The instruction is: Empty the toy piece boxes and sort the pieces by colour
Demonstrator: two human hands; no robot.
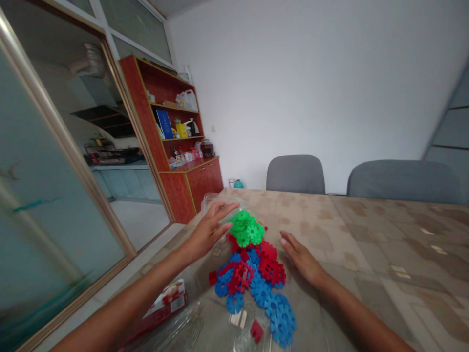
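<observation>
left hand (211, 227): fingers spread, beside green pieces (248, 230); contact unclear
right hand (302, 258): loosely open, released, just beside red pieces (269, 266)
between hands: mostly blue pieces (261, 292) nearer the wearer

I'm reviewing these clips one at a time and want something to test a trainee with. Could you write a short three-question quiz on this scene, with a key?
1. True or false: the left hand is nearer to the green pieces than the right hand is.
2. Where does the red packet lie?
A) on the shelves
B) by the left forearm
C) against the right hand
3. How many grey chairs can be seen beyond the table?

Key: 1 true; 2 B; 3 two.
</observation>
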